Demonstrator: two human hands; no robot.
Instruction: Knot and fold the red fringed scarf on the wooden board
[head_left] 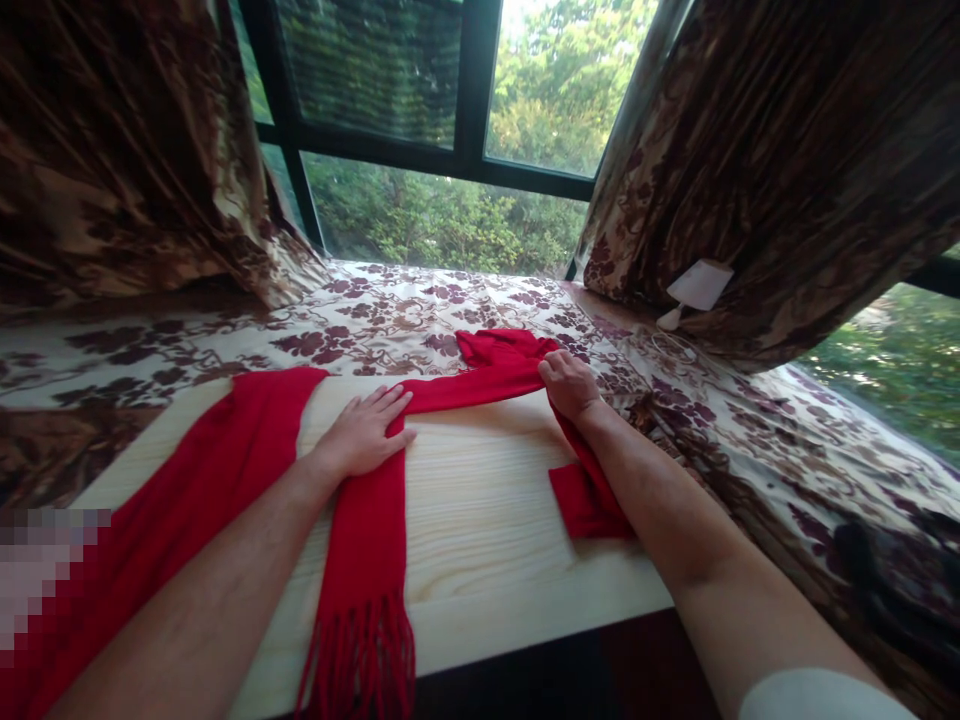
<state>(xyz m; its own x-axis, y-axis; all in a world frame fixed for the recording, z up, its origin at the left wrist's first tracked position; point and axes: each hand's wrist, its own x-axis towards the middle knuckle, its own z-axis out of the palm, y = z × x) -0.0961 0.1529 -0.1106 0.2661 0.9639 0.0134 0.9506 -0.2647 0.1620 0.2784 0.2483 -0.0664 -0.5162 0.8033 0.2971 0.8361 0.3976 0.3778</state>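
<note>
The left hand [367,432], fingers straight and thumb apart, lies flat on the red scarf [367,530] atop the pale board [480,500]; the right hand [571,385] curls closed on it by the board's far right corner. More red cloth [247,440] covers the board's left side; floral fabric [390,315] spreads beyond.

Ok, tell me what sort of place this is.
Likely a room in a home, perhaps a bedroom: floral curtains hang beside a large window with greenery outside, matching floral cloth spreads below it, and a small shaded lamp stands near one curtain.
</note>
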